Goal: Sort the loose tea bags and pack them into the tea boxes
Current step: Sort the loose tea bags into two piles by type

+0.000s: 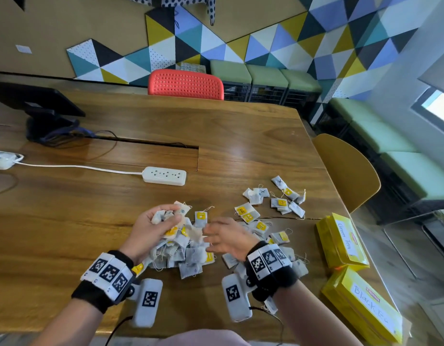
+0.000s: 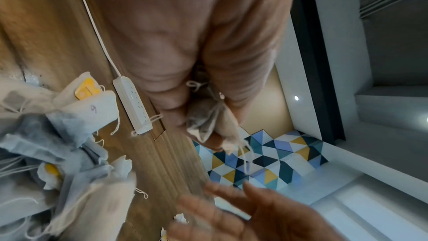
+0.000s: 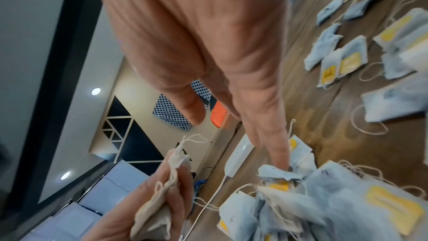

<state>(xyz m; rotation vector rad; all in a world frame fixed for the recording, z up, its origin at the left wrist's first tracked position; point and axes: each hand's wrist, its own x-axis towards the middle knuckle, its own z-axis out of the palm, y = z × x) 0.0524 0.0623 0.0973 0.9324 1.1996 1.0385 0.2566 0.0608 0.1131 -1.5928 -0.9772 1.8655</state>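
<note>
A heap of tea bags (image 1: 188, 253) lies on the tabletop (image 1: 66, 221) before the person, with smaller sorted clusters (image 1: 273, 203) beyond and two yellow tea boxes (image 1: 340, 243) at the right edge. The left hand (image 1: 151, 231) is raised over the heap, its fingers curled round a bunch of bags. The right hand (image 1: 223, 238) hovers beside it, fingers loosely spread and holding nothing. To sort well, it seems best to draw one bag at a time from the bunch, freeing tangled strings and checking each mark before laying it down

Yellow boxes (image 1: 340, 243) — "Green Tea", "Black Tea"
</note>
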